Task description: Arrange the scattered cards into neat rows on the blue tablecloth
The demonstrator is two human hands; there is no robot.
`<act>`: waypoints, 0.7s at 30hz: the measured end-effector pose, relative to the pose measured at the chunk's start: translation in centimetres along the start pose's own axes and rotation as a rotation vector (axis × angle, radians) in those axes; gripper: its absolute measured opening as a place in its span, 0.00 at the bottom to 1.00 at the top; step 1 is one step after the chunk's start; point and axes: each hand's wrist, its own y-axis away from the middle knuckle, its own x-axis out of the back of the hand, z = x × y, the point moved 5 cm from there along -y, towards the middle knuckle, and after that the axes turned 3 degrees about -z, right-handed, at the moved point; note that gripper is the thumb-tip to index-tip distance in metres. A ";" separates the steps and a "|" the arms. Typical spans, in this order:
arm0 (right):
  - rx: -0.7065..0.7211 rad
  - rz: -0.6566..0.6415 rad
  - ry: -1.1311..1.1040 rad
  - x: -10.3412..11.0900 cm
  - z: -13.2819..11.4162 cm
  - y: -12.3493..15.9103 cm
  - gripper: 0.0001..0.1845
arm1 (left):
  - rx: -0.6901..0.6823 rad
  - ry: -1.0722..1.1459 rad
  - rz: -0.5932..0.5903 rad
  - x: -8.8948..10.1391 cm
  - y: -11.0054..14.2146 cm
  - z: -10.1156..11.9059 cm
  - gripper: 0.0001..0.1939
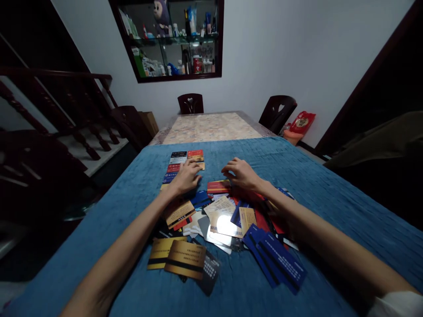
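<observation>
My left hand (185, 177) reaches over the rows of cards, its fingers apart and slightly bent at a gold card (202, 166) below a red-and-orange card (195, 153). Black, red and blue cards lie in a column beside it, partly covered by the hand. My right hand (243, 172) hovers with loosely curled fingers by a red card (218, 187) at the pile's far edge; no card shows in its fingers. Between my forearms spreads a loose pile with a pale gold card (222, 211), a darker gold card (185, 259) and dark blue cards (280, 259).
A blue cloth (132, 246) covers the near part of the table; a patterned cover (214, 125) shows beyond it. Dark chairs (191, 104) stand around the table. A red bag (302, 122) sits at the back right. Shelves (175, 40) with bottles are set in the wall.
</observation>
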 end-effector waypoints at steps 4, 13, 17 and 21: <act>-0.028 -0.108 0.060 0.1 -0.9 1.3 0.16 | -0.048 -0.001 -0.076 -0.5 1.0 3.1 0.14; 0.017 -0.220 0.058 -0.3 -1.1 2.5 0.20 | -0.079 0.009 -0.188 -1.0 1.9 6.2 0.12; 0.061 -0.222 0.033 -0.4 -1.1 2.4 0.18 | -0.086 0.011 -0.217 -1.2 1.9 6.2 0.11; 0.082 -0.228 0.023 -0.7 -1.2 2.4 0.14 | -0.075 0.007 -0.230 -1.5 1.8 5.9 0.12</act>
